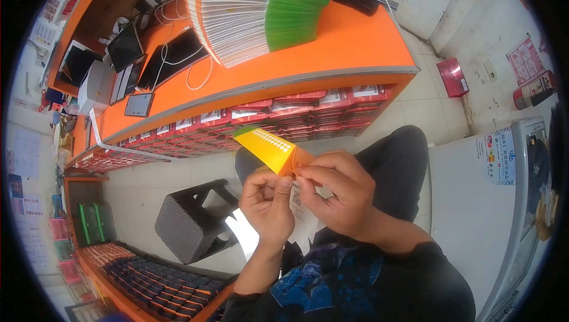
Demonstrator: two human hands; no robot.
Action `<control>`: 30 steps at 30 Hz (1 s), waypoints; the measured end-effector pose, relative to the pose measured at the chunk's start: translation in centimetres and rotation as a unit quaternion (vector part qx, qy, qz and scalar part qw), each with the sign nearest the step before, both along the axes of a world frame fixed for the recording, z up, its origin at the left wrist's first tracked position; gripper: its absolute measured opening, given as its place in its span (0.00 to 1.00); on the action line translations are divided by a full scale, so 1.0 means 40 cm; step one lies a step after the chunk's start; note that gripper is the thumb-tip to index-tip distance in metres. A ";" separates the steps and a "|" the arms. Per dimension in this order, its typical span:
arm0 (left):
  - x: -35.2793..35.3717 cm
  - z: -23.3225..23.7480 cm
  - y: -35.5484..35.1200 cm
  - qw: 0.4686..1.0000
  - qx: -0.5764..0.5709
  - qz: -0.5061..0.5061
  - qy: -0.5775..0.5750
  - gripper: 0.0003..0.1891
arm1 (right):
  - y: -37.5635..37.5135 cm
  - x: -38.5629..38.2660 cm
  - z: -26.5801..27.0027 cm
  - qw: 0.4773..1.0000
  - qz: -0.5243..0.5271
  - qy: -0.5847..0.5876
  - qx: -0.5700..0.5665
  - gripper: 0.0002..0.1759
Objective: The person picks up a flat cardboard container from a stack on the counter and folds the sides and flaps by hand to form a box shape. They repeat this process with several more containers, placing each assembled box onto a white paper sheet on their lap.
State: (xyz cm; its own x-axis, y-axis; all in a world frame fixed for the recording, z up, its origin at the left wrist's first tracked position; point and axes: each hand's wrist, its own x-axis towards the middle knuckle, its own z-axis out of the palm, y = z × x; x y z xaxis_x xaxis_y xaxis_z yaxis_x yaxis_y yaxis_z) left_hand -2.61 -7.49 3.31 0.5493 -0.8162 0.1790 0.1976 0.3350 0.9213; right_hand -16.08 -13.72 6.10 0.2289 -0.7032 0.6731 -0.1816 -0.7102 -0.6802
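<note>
A small yellow-and-orange paper carton [267, 150] with a green end and rows of white marks is held up above my lap. My left hand [271, 206] is closed on its near end, thumb on top. From the other side, my right hand [342, 188] pinches the carton's orange flap at the open-looking end, its fingertips close to my left thumb. Under the hands, a white printed sheet [305, 218] shows partly, the rest hidden by my wrists.
On the orange counter [355, 49] lies a fanned stack of flat cartons [237, 25], with tablets and cables to the left. Red boxes [284, 117] fill the shelf below. A black stool [189, 221] stands left, a white fridge [474, 203] right.
</note>
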 end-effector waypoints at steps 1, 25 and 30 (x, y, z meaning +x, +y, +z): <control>-0.001 0.002 0.000 1.000 0.000 0.000 0.000 0.08 | 0.000 0.000 0.003 1.000 0.001 -0.003 0.000 0.15; -0.002 -0.032 0.022 0.997 -0.034 -0.071 0.005 0.12 | -0.005 -0.001 -0.036 0.995 0.089 0.012 0.051 0.13; 0.043 -0.011 0.033 0.952 -0.022 -0.018 -0.306 0.07 | -0.041 -0.028 -0.016 0.973 0.163 -0.053 0.157 0.19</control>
State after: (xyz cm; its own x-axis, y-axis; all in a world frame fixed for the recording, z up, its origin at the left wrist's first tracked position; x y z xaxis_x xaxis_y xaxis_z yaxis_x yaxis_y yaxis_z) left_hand -0.90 -6.16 2.88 0.3033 -0.8164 0.4915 -0.3599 0.3795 0.8523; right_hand -17.22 -15.36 5.45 0.4147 -0.7800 0.4686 0.1019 -0.4719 -0.8757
